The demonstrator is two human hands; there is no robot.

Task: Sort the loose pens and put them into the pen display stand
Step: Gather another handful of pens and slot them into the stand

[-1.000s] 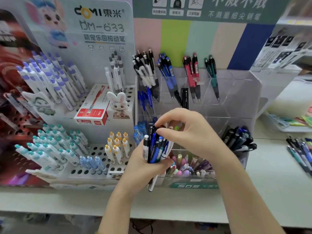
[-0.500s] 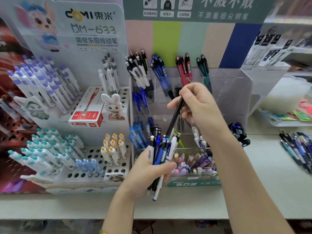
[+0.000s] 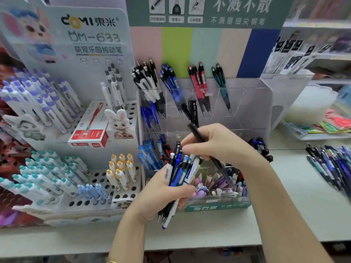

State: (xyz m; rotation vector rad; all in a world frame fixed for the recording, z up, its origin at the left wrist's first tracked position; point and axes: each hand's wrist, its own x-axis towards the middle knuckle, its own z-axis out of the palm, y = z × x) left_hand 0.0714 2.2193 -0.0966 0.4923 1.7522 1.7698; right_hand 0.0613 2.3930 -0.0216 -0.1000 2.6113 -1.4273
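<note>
Noting grips | our left hand clasps pen bundle | right hand pinches black pen just above it.

Thin gold bracelet, left wrist

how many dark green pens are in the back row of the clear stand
2. Both lean in one back-row compartment of the clear pen display stand, right of the red pens: the left green pen and the right green pen. Another could be hidden behind them.
</note>
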